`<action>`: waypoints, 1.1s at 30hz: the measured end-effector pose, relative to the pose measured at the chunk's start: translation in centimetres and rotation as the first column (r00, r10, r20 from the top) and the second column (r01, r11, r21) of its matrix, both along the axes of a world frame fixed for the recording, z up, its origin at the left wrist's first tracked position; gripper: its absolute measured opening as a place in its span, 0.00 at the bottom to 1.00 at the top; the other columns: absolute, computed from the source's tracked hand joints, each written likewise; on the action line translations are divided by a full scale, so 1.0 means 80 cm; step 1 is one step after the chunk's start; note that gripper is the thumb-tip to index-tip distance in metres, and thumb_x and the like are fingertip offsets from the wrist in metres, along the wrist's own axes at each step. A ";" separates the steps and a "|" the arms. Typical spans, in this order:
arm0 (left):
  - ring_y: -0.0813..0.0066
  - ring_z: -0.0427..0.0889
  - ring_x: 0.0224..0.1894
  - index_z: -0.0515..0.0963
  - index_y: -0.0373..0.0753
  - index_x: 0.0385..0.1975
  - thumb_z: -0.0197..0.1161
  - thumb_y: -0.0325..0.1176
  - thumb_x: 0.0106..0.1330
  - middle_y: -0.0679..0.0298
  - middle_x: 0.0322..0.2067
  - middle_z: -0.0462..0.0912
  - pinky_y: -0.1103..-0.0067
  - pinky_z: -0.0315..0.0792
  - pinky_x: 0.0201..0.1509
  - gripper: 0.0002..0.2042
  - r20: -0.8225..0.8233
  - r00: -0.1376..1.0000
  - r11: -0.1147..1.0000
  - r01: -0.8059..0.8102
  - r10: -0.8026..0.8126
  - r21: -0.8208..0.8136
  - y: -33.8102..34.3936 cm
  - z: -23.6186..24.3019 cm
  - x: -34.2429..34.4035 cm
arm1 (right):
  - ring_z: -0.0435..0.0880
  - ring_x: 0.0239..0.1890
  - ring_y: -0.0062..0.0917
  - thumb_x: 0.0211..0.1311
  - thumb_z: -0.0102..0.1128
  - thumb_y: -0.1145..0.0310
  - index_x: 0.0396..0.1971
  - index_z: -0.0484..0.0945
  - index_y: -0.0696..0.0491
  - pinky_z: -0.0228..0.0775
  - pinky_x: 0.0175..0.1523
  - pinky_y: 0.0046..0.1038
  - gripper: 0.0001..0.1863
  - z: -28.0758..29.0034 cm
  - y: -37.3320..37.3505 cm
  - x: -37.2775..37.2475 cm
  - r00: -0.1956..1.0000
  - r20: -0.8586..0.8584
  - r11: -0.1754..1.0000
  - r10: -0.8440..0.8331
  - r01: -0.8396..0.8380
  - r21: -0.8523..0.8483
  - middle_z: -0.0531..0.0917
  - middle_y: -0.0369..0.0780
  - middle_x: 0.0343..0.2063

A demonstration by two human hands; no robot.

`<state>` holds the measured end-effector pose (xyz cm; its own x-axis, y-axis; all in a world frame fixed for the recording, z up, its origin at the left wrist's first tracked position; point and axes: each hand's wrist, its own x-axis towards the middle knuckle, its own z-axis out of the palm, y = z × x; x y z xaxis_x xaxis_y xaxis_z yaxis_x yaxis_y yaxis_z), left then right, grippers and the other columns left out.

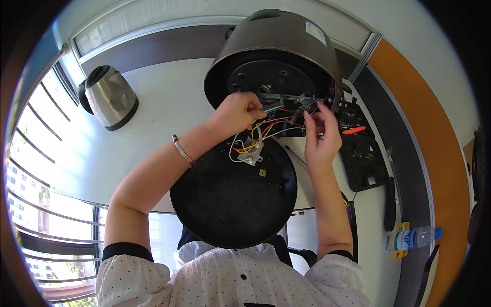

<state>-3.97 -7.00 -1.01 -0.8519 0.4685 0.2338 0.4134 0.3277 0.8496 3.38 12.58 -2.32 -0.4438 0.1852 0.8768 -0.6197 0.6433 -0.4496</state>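
Observation:
A dark brown cooker body (pixel 271 41) lies tipped on the table with its open underside facing me. My left hand (pixel 236 113) is closed, pinching a flat grey metal strip (pixel 272 107) at the opening's lower edge. The thumb and fingers of my right hand (pixel 323 138) close around a small metal bracket (pixel 308 104) beside it. Red, yellow and white wires (pixel 250 143) run from there to a silver metal part (pixel 252 155). That part rests on a black round pan-like cover (pixel 230 199), near a small brass-coloured square piece (pixel 262 173).
A steel kettle (pixel 111 97) stands at the far left of the white table (pixel 163 87). To the right lies an open black tool case (pixel 362 163) with an orange-handled tool (pixel 354 130). A water bottle (pixel 413 238) lies at the lower right.

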 end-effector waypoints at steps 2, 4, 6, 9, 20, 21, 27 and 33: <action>0.71 0.80 0.20 0.77 0.29 0.30 0.64 0.32 0.57 0.56 0.22 0.81 0.77 0.71 0.26 0.11 -0.035 0.999 0.999 -0.021 0.020 -0.027 0.000 0.004 0.006 | 0.78 0.22 0.21 0.54 0.64 0.77 0.42 0.77 0.57 0.67 0.26 0.18 0.14 0.000 0.005 -0.004 0.994 -0.057 0.986 -0.095 0.101 0.132 0.79 0.39 0.24; 0.66 0.81 0.24 0.77 0.30 0.29 0.64 0.34 0.57 0.55 0.23 0.81 0.74 0.72 0.29 0.11 -0.150 0.988 0.997 -0.054 0.044 -0.064 0.000 0.000 0.006 | 0.78 0.22 0.23 0.53 0.64 0.77 0.41 0.79 0.56 0.68 0.26 0.20 0.14 0.001 0.006 -0.007 0.986 -0.104 0.971 -0.134 0.151 0.183 0.78 0.39 0.23; 0.68 0.80 0.23 0.76 0.30 0.30 0.64 0.33 0.58 0.56 0.23 0.80 0.76 0.71 0.28 0.10 -0.231 0.972 0.993 -0.073 0.050 -0.088 0.000 0.000 0.008 | 0.78 0.21 0.25 0.52 0.65 0.77 0.39 0.80 0.55 0.68 0.26 0.21 0.12 0.002 0.004 -0.008 0.983 -0.134 0.976 -0.128 0.149 0.161 0.78 0.39 0.23; 0.77 0.78 0.18 0.75 0.30 0.31 0.63 0.29 0.60 0.60 0.21 0.79 0.80 0.70 0.22 0.08 -0.282 0.959 0.992 -0.074 0.042 -0.104 0.001 0.003 0.012 | 0.78 0.21 0.25 0.52 0.65 0.77 0.40 0.80 0.55 0.69 0.25 0.23 0.13 0.003 0.003 -0.006 0.972 -0.152 0.958 -0.177 0.206 0.202 0.79 0.38 0.23; 0.78 0.77 0.18 0.75 0.28 0.31 0.62 0.28 0.60 0.61 0.22 0.78 0.81 0.69 0.22 0.08 -0.204 0.979 0.992 -0.046 0.021 -0.118 -0.001 0.000 0.006 | 0.78 0.22 0.27 0.51 0.66 0.72 0.43 0.79 0.52 0.70 0.24 0.26 0.16 0.003 0.005 -0.008 0.930 -0.231 0.881 -0.286 0.350 0.317 0.77 0.36 0.23; 0.78 0.77 0.18 0.75 0.28 0.32 0.62 0.28 0.60 0.62 0.23 0.79 0.82 0.69 0.21 0.08 -0.160 0.987 0.996 -0.018 0.004 -0.082 -0.001 0.000 0.005 | 0.78 0.22 0.27 0.51 0.66 0.72 0.43 0.79 0.52 0.70 0.24 0.27 0.16 0.002 0.005 -0.008 0.933 -0.230 0.890 -0.275 0.338 0.307 0.77 0.36 0.23; 0.78 0.82 0.22 0.74 0.29 0.38 0.61 0.29 0.60 0.61 0.28 0.80 0.88 0.63 0.13 0.10 0.082 0.996 0.999 0.036 -0.037 0.020 -0.002 0.003 0.002 | 0.78 0.21 0.28 0.50 0.65 0.74 0.40 0.79 0.56 0.69 0.25 0.25 0.15 -0.006 0.008 -0.004 0.968 -0.197 0.958 -0.153 0.195 0.211 0.78 0.39 0.24; 0.73 0.84 0.24 0.73 0.29 0.39 0.60 0.27 0.62 0.57 0.32 0.82 0.87 0.66 0.14 0.10 0.128 0.991 0.998 0.033 -0.041 0.061 -0.001 0.002 0.004 | 0.77 0.20 0.28 0.49 0.62 0.79 0.36 0.79 0.57 0.67 0.25 0.25 0.12 -0.007 0.017 0.011 0.959 -0.254 0.978 -0.125 0.162 0.129 0.78 0.39 0.23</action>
<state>-3.66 -7.05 -0.89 -0.8590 0.4892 0.1512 0.3101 0.2621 0.9139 4.27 13.92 -2.85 -0.1919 0.0919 0.9771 -0.5949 0.7809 -0.1903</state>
